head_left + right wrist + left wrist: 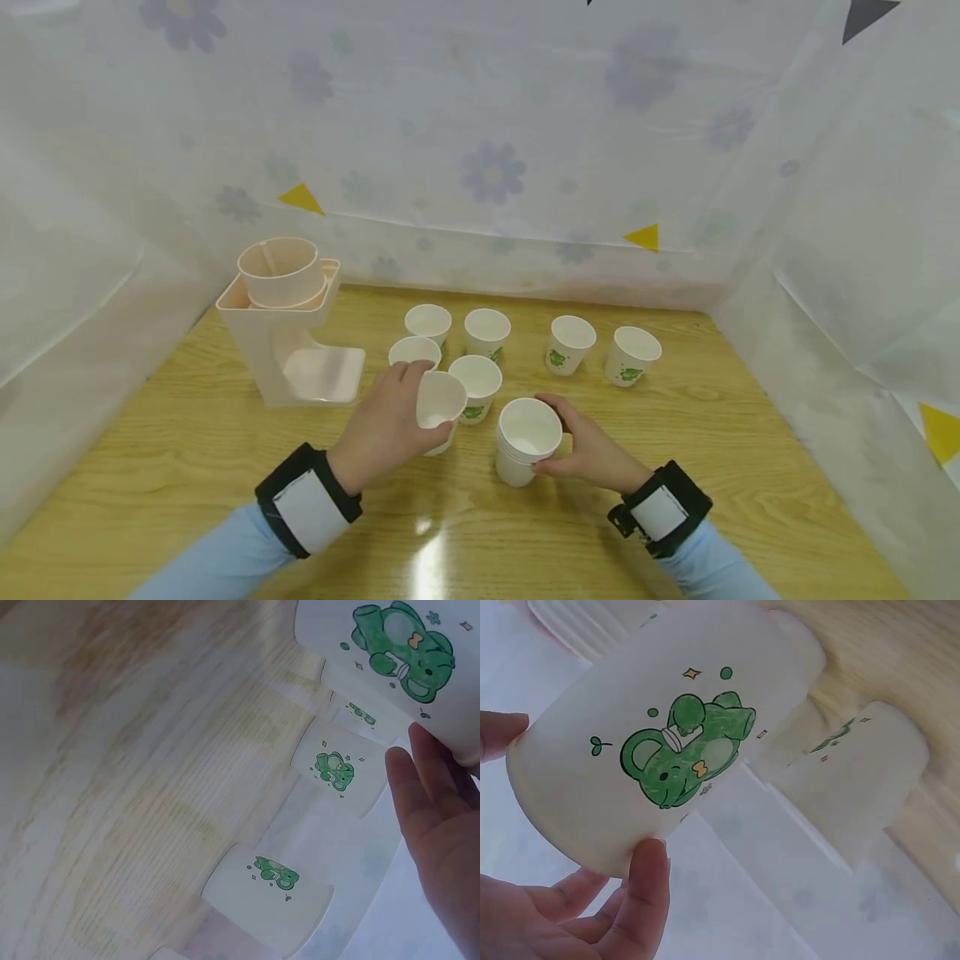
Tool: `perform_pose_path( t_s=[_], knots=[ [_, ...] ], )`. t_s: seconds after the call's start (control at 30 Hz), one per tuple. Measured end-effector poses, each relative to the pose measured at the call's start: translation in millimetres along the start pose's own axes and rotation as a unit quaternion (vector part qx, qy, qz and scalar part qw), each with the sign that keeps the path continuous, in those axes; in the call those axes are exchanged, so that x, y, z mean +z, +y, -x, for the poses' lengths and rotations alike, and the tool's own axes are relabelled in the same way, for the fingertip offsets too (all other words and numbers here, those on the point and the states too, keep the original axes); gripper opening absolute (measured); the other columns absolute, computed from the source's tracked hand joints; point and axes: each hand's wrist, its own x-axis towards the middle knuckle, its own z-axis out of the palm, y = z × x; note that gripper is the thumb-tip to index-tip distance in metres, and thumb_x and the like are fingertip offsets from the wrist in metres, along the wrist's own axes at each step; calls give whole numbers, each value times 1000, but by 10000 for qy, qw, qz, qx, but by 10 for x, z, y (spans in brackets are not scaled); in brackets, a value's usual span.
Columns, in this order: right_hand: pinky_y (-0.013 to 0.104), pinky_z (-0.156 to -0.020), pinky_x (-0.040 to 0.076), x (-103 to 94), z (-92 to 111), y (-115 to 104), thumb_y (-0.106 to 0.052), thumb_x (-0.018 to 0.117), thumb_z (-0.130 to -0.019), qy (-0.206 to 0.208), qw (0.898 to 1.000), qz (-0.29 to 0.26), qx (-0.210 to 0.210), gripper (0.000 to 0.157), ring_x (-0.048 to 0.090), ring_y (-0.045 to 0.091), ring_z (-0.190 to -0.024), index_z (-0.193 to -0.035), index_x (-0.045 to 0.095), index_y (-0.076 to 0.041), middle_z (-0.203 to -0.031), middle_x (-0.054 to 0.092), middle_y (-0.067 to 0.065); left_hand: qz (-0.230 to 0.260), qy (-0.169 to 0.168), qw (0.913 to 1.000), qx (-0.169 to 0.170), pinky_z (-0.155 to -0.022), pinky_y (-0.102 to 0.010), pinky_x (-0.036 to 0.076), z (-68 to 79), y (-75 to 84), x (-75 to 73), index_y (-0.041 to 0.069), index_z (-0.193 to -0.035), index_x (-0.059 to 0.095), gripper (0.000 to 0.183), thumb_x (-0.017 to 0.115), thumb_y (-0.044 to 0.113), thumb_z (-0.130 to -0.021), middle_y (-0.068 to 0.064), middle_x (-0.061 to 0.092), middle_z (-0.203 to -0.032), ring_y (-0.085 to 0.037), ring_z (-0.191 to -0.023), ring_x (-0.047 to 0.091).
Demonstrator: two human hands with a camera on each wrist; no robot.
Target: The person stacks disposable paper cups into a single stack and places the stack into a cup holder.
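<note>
My left hand (pixel 386 429) holds a white paper cup (pixel 441 400) near its rim, thumb on one side and fingers on the other. In the left wrist view the same paper cup (pixel 727 742) shows a green cartoon animal print. To the right, my right hand (pixel 596 450) grips a short stack of nested paper cups (pixel 516 471), with thumb and fingers on opposite sides near the rims. Just beyond the left hand's cup stand several more upright cups, among them one paper cup (pixel 476 383) right beside it and another (pixel 408 350) partly hidden by my fingers.
Two single paper cups stand farther right, one (pixel 567 354) left of the other (pixel 630 367). A cream-coloured dispenser-like stand (pixel 266 350) with a round top container is at the back left. White patterned sheeting (pixel 450 125) encloses the wooden table (pixel 660 542) on three sides.
</note>
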Motion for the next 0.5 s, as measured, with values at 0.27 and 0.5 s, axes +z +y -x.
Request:
perform_pose_path(
  t_s=[0.27, 0.5],
  knots=[
    [56, -93, 45, -1, 0, 21, -25, 79, -70, 7, 9999, -106, -59, 86, 54, 33, -112, -137, 34, 6, -129, 54, 23, 371, 464, 9971, 483, -76, -45, 53, -76, 208, -142, -5, -116, 57, 64, 76, 27, -64, -22, 61, -108, -32, -99, 53],
    [54, -93, 45, 1, -2, 23, -26, 79, -70, -27, 9997, -229, -92, 81, 54, 30, -112, -135, 40, 2, -127, 57, 19, 616, 221, 9969, 439, -76, -43, 52, -179, 419, -226, 0, -121, 56, 64, 75, 28, -67, -20, 59, -114, -32, -102, 51]
  ],
)
